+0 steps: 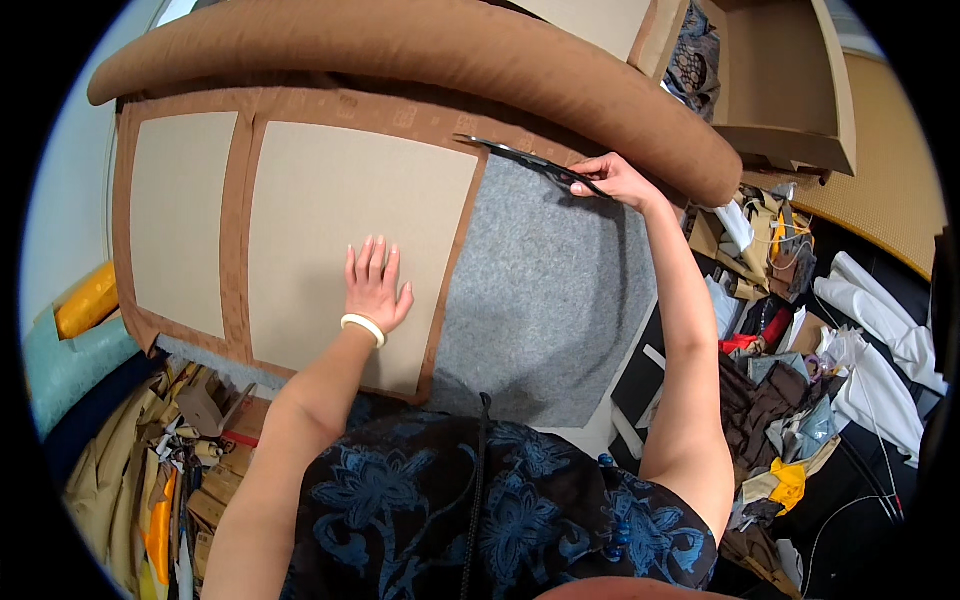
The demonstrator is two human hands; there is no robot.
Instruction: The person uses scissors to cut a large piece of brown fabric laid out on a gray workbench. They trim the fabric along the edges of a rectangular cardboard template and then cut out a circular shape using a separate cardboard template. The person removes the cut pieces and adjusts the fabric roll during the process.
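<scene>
My left hand (377, 292) lies flat, fingers stretched out, on a large beige board (345, 190). The board rests on brown fabric (243, 215), which shows as a border around it. To its right spreads a grey felt sheet (545, 275). My right hand (620, 183) is closed on the handles of long dark scissors (527, 157). Their blades point left, with the shiny tip over the brown fabric just above the board's upper right corner. Whether the blades are apart is hard to make out.
A thick roll of brown fabric (430, 55) lies across the far side. A second beige board (185, 215) sits at the left. At the far right stands an open cardboard box (780, 75). Fabric scraps (775, 395) pile up on the right, and rolls and offcuts (130, 455) at lower left.
</scene>
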